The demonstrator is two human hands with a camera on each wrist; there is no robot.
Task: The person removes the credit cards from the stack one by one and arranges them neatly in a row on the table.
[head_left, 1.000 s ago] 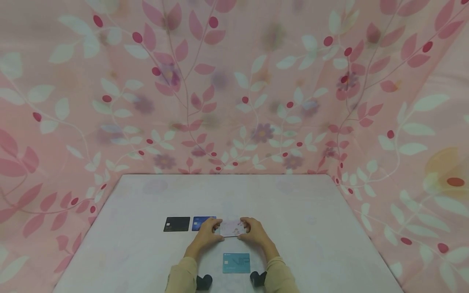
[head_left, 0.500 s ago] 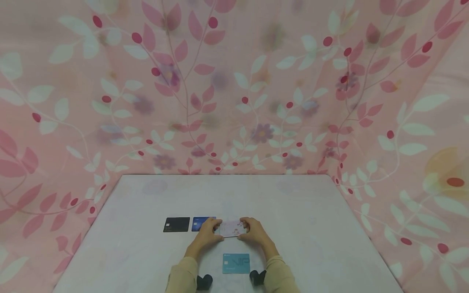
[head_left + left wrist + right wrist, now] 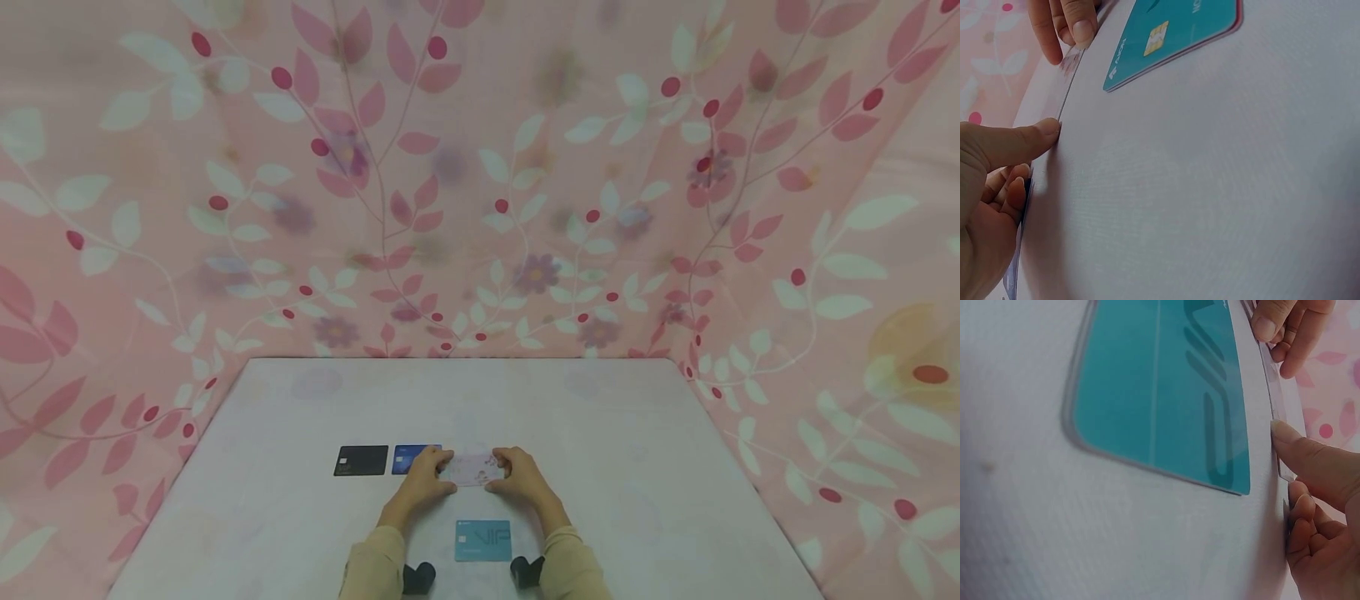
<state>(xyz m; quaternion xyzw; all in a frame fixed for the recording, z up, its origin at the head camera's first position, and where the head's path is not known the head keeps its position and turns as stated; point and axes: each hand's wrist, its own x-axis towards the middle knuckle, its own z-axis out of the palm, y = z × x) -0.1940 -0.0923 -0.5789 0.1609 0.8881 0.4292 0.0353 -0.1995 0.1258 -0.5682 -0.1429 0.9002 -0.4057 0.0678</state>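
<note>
In the head view, both hands hold a pale pink card with a small flower print low over the middle of the table. My left hand pinches its left end between thumb and fingers. My right hand grips the right end the same way. Seen from the left wrist, the left thumb presses the card's near edge. A teal card marked VIP lies flat between the forearms, nearer the person. Beside the left hand lies a blue card, partly covered by its fingers.
A black card lies left of the blue one, in line with it. The white table ends at a pink, leaf-patterned cloth backdrop. Dark wrist-worn pieces jut inward from the sleeves.
Both hands stay nearly still around the pale card. The card itself appears to have shifted very slightly left and to lie a little flatter.
</note>
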